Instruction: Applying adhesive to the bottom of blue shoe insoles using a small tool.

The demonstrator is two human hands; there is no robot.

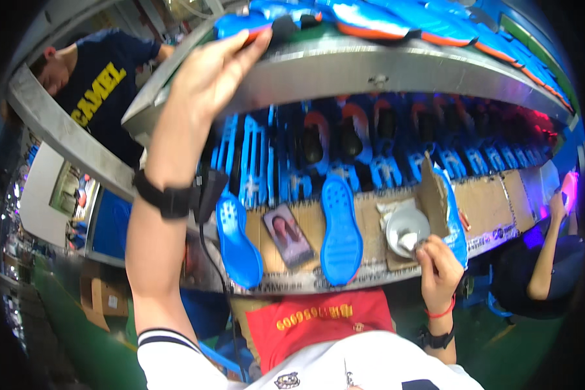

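Observation:
My left hand (216, 70) is raised to the upper shelf, its fingers and thumb closed on the end of a blue shoe sole (253, 32) with an orange edge. Low on the right, my right hand (441, 268) is pinched at the rim of a white bowl (400, 222). It holds a small brush-like tool (408, 241) whose white tip is inside the bowl; the fingers hide most of the handle. Two blue soles lie on the cardboard-covered bench, one on the left (239, 244) and one in the middle (341, 237).
A phone (288, 235) lies between the two bench soles. The metal shelf edge (370, 75) crosses above the bench, with more soles on it. Rows of soles (383, 169) stand below it. Two people (107, 84) (546, 273) are at the sides.

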